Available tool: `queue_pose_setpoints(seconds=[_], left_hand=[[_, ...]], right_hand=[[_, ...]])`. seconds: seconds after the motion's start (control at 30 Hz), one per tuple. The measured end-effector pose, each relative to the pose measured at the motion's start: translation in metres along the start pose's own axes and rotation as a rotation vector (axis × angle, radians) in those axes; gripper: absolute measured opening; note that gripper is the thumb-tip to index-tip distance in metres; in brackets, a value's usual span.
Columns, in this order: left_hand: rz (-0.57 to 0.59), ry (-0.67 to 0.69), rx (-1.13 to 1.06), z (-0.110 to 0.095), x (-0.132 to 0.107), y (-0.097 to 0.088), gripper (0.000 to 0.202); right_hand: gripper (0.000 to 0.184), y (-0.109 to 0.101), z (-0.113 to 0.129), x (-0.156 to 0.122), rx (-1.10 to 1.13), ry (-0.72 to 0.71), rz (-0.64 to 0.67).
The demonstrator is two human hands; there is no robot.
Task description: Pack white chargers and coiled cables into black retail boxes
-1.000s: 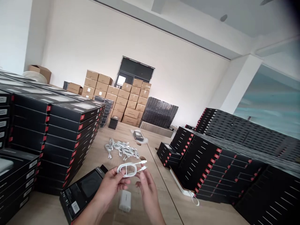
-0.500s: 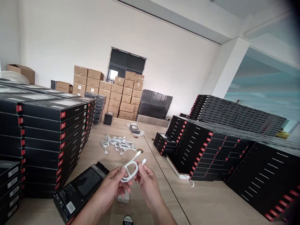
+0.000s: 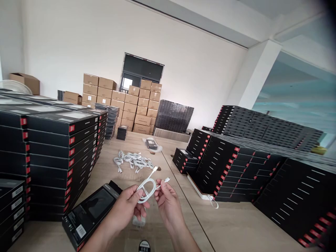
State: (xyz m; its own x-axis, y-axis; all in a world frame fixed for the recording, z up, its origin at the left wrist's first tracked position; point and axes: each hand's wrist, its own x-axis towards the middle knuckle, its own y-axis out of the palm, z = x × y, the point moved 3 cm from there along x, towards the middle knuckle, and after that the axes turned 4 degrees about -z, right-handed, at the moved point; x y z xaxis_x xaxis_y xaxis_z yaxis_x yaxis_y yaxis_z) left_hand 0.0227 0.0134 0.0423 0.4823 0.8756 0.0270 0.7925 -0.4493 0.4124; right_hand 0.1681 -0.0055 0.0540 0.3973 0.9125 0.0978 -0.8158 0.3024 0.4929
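White cable [image 3: 147,191] is up in front, btwn both hands, above the table [image 3: 223,224]. Looks slim, smooth & all white, wound in a small oval coil of a few turns, tilted up to the R. A thin white strip crosses the loop's middle; tie or strand, can't tell. One plug end sticks up free past the coil's top, pointing up & R; the other end comes off to the R side, w/ a pale connector & a small tip showing past the fingers.

L hand [image 3: 131,201] grips the coil's L edge, thumb on top, fingers curled under. R hand [image 3: 168,203] pinches the cable just below the R connector, thumb vs. fingertips.

Below L hand: white charger [image 3: 138,221] on the table, partly hidden, prongs toward the viewer. Black box [image 3: 91,210] w/ barcode label lies at an angle beside L forearm. Beyond the hands: loose pile of white cables [image 3: 136,161], also coiled. Stacked black boxes w/ red tabs [image 3: 217,164] on the R.
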Motion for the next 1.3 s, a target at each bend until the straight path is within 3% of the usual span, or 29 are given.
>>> queue_pose_setpoints(seconds=[0.13,0.27,0.47,0.57,0.67,0.8,0.9,1.0,1.17,1.23,1.3], left_hand=[[-0.013,0.065,0.113,0.000,0.001,-0.002,0.045],[-0.054,0.125,0.164,0.001,0.001,-0.003,0.044],[-0.071,0.098,0.189,0.010,0.002,0.002,0.044],[-0.086,0.022,0.198,0.015,0.005,0.000,0.048],[-0.112,-0.018,0.199,0.016,0.006,-0.006,0.048],[-0.148,0.045,0.327,0.014,0.004,-0.010,0.041],[-0.105,0.092,0.452,0.014,0.002,-0.007,0.036],[-0.090,0.097,0.447,0.016,0.002,-0.005,0.035],[-0.139,0.089,0.343,0.014,0.006,-0.009,0.039],[-0.182,0.124,0.299,0.010,0.007,-0.012,0.041],[-0.210,0.149,0.228,0.007,0.008,-0.014,0.043]], right_hand=[[0.034,-0.002,0.005,0.001,-0.129,-0.077,0.004],[0.036,-0.002,0.007,0.001,-0.447,-0.150,0.059],[0.030,0.004,0.002,-0.008,-1.035,-0.302,0.348],[0.028,0.008,0.005,-0.013,-1.122,-0.418,0.398],[0.027,0.008,0.010,-0.014,-1.061,-0.470,0.326],[0.025,0.005,0.018,-0.015,-0.996,-0.605,0.128],[0.017,0.010,0.019,-0.018,-0.990,-0.661,0.114],[0.012,0.011,0.020,-0.017,-0.766,-0.552,0.085],[0.023,-0.001,0.022,-0.006,-0.068,-0.259,-0.091],[0.026,-0.004,0.021,-0.002,-0.014,-0.193,-0.085],[0.025,-0.008,0.020,0.002,-0.121,-0.194,-0.069]])
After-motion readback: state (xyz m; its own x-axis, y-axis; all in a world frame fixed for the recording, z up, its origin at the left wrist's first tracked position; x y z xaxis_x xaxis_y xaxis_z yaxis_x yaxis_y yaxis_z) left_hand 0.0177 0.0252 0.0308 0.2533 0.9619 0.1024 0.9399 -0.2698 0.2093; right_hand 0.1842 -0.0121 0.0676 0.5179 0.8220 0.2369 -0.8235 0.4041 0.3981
